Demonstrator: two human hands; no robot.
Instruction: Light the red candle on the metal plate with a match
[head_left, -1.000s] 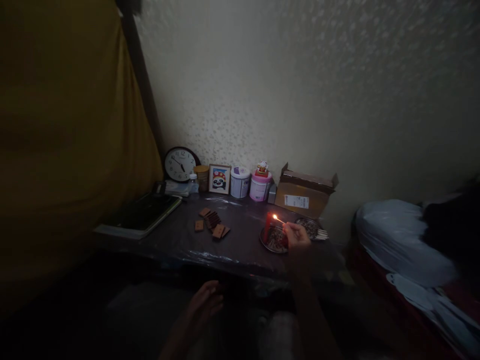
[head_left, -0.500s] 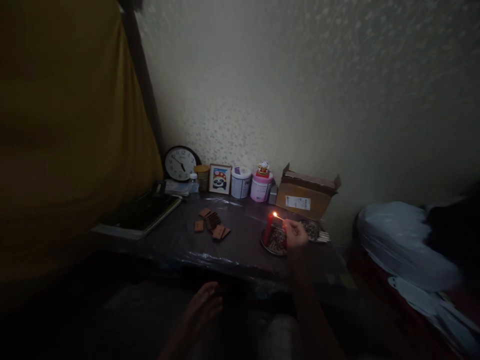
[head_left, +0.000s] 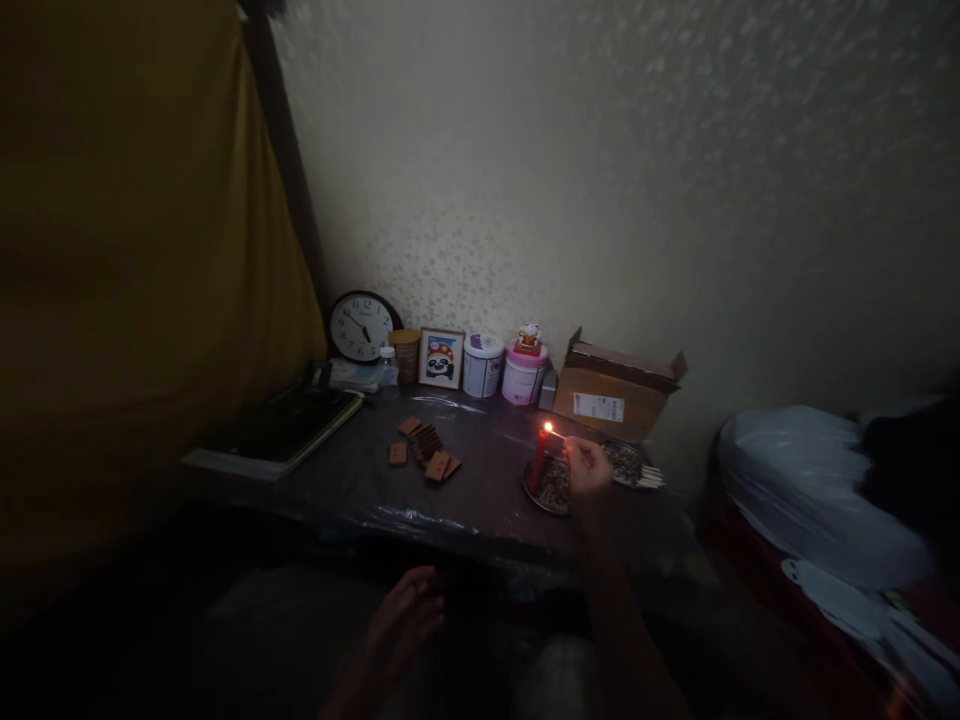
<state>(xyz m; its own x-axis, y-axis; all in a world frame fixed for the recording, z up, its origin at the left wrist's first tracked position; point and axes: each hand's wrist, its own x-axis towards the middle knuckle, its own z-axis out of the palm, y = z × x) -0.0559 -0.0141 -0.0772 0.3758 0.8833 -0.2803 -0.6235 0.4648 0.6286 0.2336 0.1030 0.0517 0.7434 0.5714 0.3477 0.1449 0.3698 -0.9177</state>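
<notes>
My right hand (head_left: pixel 589 466) pinches a burning match (head_left: pixel 556 434). The match's flame is at the top of a red candle (head_left: pixel 538 458). That candle stands upright at the left side of a small metal dish (head_left: pixel 556 502) with dark grains in it. Below the table's front edge, my left hand (head_left: pixel 405 612) is held with curled fingers. Something dark seems to be in it, too dim to make out. Just right of my right hand lies another dish (head_left: pixel 622 462) of dark grains, with several white-ended sticks (head_left: pixel 651 478) at its edge.
Several brown tiles (head_left: pixel 437 465) lie mid-table. Along the wall stand a round clock (head_left: pixel 364 327), a framed panda picture (head_left: pixel 440 358), a white tub (head_left: pixel 482 366), a pink-lidded tub (head_left: pixel 523 376) with a figurine, and an open cardboard box (head_left: pixel 637 402). A flat book-like item (head_left: pixel 281 435) lies left.
My right hand has shifted slightly left, bringing the match flame from just beside the candle's top to right at it. The left hand stays nearly still.
</notes>
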